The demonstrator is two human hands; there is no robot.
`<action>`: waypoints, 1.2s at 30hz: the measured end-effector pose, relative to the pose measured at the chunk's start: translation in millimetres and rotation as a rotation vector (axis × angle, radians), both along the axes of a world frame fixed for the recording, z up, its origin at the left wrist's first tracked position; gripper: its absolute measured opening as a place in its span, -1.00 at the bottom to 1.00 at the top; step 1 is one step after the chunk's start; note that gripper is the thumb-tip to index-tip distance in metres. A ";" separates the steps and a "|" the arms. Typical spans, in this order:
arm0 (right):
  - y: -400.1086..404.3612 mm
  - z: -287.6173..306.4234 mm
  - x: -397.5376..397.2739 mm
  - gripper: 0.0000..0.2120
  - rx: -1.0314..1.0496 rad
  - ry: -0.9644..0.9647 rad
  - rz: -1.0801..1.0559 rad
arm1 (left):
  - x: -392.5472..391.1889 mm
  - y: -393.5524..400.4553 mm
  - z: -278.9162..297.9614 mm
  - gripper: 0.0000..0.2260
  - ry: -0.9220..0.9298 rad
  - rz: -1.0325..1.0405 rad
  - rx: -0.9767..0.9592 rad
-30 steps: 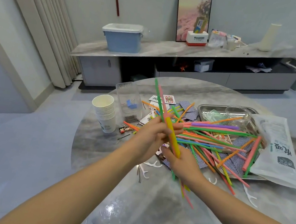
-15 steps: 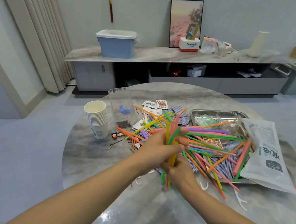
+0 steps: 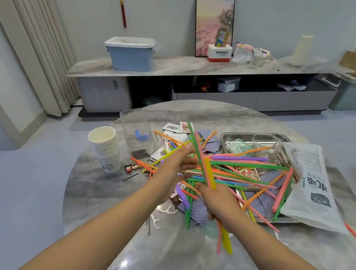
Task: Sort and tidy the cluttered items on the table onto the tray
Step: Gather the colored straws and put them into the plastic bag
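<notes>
The worktop point(image 3: 102, 195) is glossy grey marble. The tray point(image 3: 232, 137) is shiny metal. Straws point(image 3: 249, 163) look smooth matt plastic, cups point(image 3: 106, 147) matt paper, the bag point(image 3: 309, 186) slick white plastic, the box point(image 3: 136, 128) clear plastic.

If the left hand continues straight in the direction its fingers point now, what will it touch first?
Probably the bundle of straws that the right hand grips: the left hand is open, fingers pointing right toward it. Behind lie the loose straws over the tray. Depth is unclear.
</notes>
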State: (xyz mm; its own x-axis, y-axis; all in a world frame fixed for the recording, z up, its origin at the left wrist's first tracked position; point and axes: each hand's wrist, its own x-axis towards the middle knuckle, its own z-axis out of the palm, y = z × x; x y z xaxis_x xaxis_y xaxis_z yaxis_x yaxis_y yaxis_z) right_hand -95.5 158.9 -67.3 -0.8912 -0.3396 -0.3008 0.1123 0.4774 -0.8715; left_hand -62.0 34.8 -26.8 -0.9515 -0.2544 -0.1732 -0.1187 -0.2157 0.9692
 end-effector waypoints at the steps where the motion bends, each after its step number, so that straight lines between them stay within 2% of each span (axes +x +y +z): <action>1: 3.9 1.9 -6.9 -0.66 -0.048 -0.101 -0.042 | -4.0 -5.2 -7.5 -0.80 -0.052 0.046 -0.113; 2: 7.5 3.7 -13.5 -0.68 -0.096 -0.203 -0.069 | -7.0 -11.4 -16.8 -0.80 -0.091 0.074 -0.349; 4: 12.7 5.9 -23.0 -0.70 -0.154 -0.368 -0.080 | -9.6 -28.6 -44.6 -0.58 -0.168 -0.025 -1.003; 5: 13.5 6.5 -26.1 -0.69 -0.172 -0.421 -0.076 | -9.0 -36.3 -57.3 -0.45 -0.227 -0.129 -1.245; 6: 14.0 7.3 -28.6 -0.69 -0.185 -0.460 -0.073 | -8.7 -42.6 -69.4 -0.34 -0.283 -0.229 -1.398; 9: 15.2 7.0 -33.3 -0.70 -0.210 -0.518 -0.071 | -13.8 -51.0 -91.1 -0.15 -0.321 -0.362 -1.581; 11: 17.0 7.5 -34.1 -0.71 -0.218 -0.533 -0.082 | -22.3 -52.0 -97.9 -0.14 -0.269 -0.391 -1.658; 13: 19.6 8.2 -35.3 -0.72 -0.224 -0.529 -0.092 | -29.0 -49.3 -102.0 -0.24 -0.171 -0.424 -1.772; 17: 25.7 8.9 -39.1 -0.72 -0.227 -0.525 -0.109 | -37.7 -40.2 -103.7 -0.62 -0.062 -0.381 -1.851; 21: 30.6 10.2 -44.8 -0.75 -0.224 -0.501 -0.132 | -36.5 -38.4 -97.7 -0.81 0.013 -0.372 -1.864; 27: 32.3 13.2 -45.1 -0.81 -0.208 -0.468 -0.137 | -25.3 -40.7 -96.8 -0.82 0.091 -0.454 -1.819; 30: 29.9 12.2 -42.5 -0.87 -0.170 -0.416 -0.127 | -20.6 -39.9 -85.6 -0.78 0.161 -0.444 -1.725; 33: 30.9 9.6 -43.5 -0.93 -0.110 -0.326 -0.120 | -15.7 -32.5 -59.3 -0.77 0.388 -0.349 -1.635; 36: 35.7 6.2 -47.5 -0.85 -0.139 -0.273 -0.130 | -15.1 -22.0 -39.4 -0.73 0.673 -0.306 -1.584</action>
